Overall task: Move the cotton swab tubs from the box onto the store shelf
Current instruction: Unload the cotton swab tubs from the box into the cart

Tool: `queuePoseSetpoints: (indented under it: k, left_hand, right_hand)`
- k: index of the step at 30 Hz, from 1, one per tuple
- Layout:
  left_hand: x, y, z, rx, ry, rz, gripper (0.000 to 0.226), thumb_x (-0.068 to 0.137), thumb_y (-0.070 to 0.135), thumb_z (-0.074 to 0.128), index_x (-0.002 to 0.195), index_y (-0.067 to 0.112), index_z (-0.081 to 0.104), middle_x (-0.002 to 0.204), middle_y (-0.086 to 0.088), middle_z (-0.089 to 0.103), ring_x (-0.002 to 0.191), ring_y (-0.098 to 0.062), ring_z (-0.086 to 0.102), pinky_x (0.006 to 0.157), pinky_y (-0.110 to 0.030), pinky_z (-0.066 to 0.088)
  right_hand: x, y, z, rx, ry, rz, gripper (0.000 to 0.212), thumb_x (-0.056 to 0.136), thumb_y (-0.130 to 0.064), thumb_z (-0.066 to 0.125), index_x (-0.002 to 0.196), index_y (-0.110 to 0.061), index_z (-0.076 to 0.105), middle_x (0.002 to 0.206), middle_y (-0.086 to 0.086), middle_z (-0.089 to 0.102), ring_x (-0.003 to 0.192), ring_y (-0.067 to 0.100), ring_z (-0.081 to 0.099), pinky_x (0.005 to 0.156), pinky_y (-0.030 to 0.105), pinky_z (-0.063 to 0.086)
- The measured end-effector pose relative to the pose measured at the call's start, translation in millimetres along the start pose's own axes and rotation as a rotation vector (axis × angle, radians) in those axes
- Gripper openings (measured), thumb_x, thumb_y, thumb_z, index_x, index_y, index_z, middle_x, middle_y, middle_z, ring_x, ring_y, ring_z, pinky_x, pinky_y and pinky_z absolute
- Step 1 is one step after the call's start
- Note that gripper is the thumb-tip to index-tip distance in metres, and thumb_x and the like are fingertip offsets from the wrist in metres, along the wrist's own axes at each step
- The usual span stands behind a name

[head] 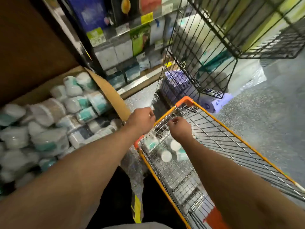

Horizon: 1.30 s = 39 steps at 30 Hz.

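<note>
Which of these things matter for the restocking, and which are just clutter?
Job: cardboard box; cotton swab tubs in it; store shelf; left hand; right hand.
Lying about: orange wire cart, a few tubs inside; black wire rack; purple packs under it.

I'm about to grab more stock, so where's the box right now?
Head view, left side: the box, full of tubs, sits just left of the orange cart, below and left of the shelf.
</note>
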<state>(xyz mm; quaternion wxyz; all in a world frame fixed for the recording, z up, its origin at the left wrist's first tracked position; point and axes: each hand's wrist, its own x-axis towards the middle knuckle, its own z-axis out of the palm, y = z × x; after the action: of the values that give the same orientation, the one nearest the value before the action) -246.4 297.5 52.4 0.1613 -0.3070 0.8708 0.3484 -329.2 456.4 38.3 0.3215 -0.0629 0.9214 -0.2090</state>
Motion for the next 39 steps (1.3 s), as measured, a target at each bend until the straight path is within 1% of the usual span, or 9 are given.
queuePoseSetpoints:
  k: [2, 7, 12, 16, 18, 21, 25, 32, 39]
  left_hand:
    - [-3.9, -20.0, -39.0, -0.077, 0.094, -0.027, 0.018, 0.091, 0.037, 0.054, 0.092, 0.022, 0.065, 0.094, -0.006, 0.072, 0.09, -0.029, 0.066, 0.08, -0.041, 0.056]
    - [-26.3, -124.8, -117.9, -0.1, 0.211, -0.229, 0.022, 0.094, 0.042, 0.052, 0.089, 0.023, 0.063, 0.1, -0.007, 0.073, 0.093, -0.03, 0.066, 0.081, -0.04, 0.056]
    - [-40.0, -240.5, -117.5, -0.053, 0.184, -0.38, 0.023, 0.09, 0.041, 0.058, 0.102, 0.023, 0.065, 0.109, -0.008, 0.07, 0.101, -0.031, 0.065, 0.085, -0.041, 0.055]
    - [-16.6, -312.3, -87.8, -0.123, 0.154, -0.404, 0.031, 0.081, 0.055, 0.047, 0.097, 0.031, 0.057, 0.103, 0.0, 0.067, 0.095, -0.027, 0.065, 0.08, -0.042, 0.057]
    - [-4.8, -319.6, -90.2, -0.158, 0.152, -0.398, 0.031, 0.078, 0.053, 0.047, 0.098, 0.031, 0.055, 0.102, -0.001, 0.065, 0.094, -0.028, 0.065, 0.08, -0.043, 0.057]
    - [1.4, -303.7, -104.0, -0.159, 0.132, -0.409, 0.037, 0.08, 0.042, 0.068, 0.111, 0.028, 0.054, 0.111, -0.004, 0.063, 0.1, -0.029, 0.063, 0.086, -0.042, 0.055]
    - [22.5, -307.5, -92.9, -0.259, 0.134, -0.462, 0.041, 0.082, 0.037, 0.075, 0.11, 0.023, 0.05, 0.111, -0.005, 0.063, 0.102, -0.029, 0.062, 0.088, -0.041, 0.053]
    - [24.5, -325.6, -73.0, -0.347, 0.195, -0.472, 0.041, 0.078, 0.033, 0.08, 0.103, 0.03, 0.048, 0.101, 0.004, 0.067, 0.095, -0.026, 0.065, 0.081, -0.037, 0.054]
    - [25.3, -328.1, -63.9, -0.206, 0.133, -0.383, 0.057, 0.074, 0.044, 0.084, 0.119, 0.028, 0.053, 0.119, 0.003, 0.064, 0.109, -0.024, 0.063, 0.091, -0.037, 0.052]
  right_hand:
    - [1.5, -50.9, 6.2, -0.005, -0.006, -0.084, 0.026, 0.097, -0.032, 0.057, 0.109, -0.013, 0.071, 0.111, 0.014, 0.073, 0.108, 0.034, 0.065, 0.087, 0.034, 0.047]
    - [-13.9, -176.3, 66.4, -0.05, -0.084, -0.293, 0.025, 0.095, -0.034, 0.06, 0.109, -0.017, 0.071, 0.109, 0.012, 0.074, 0.108, 0.032, 0.065, 0.09, 0.035, 0.05]
    - [-18.3, -225.5, 150.1, -0.306, -0.245, -0.41, 0.03, 0.09, -0.04, 0.059, 0.106, -0.017, 0.069, 0.108, 0.013, 0.072, 0.106, 0.034, 0.066, 0.088, 0.038, 0.054]
    - [-15.7, -246.6, 189.7, -0.427, -0.216, -0.496, 0.028, 0.093, -0.032, 0.059, 0.117, -0.017, 0.061, 0.12, 0.01, 0.061, 0.108, 0.033, 0.061, 0.088, 0.041, 0.051]
    - [-6.9, -255.8, 203.6, -0.479, -0.137, -0.538, 0.036, 0.093, -0.027, 0.06, 0.128, -0.019, 0.054, 0.128, 0.009, 0.052, 0.114, 0.034, 0.055, 0.089, 0.044, 0.049]
    - [9.1, -269.9, 217.6, -0.509, -0.087, -0.649, 0.039, 0.094, -0.025, 0.06, 0.131, -0.022, 0.05, 0.13, 0.005, 0.052, 0.117, 0.03, 0.053, 0.089, 0.045, 0.053]
    - [33.4, -300.4, 244.9, -0.512, -0.133, -0.748, 0.034, 0.096, -0.038, 0.056, 0.126, -0.021, 0.052, 0.122, 0.005, 0.059, 0.109, 0.03, 0.06, 0.082, 0.043, 0.055]
    - [54.2, -327.8, 277.9, -0.773, -0.279, -0.764, 0.054, 0.093, -0.044, 0.06, 0.142, -0.029, 0.045, 0.131, 0.006, 0.06, 0.111, 0.032, 0.062, 0.078, 0.039, 0.048]
    - [62.1, -329.9, 293.7, -0.924, -0.48, -0.68, 0.068, 0.092, -0.023, 0.065, 0.151, -0.043, 0.036, 0.164, 0.008, 0.02, 0.125, 0.034, 0.057, 0.098, 0.047, 0.053]
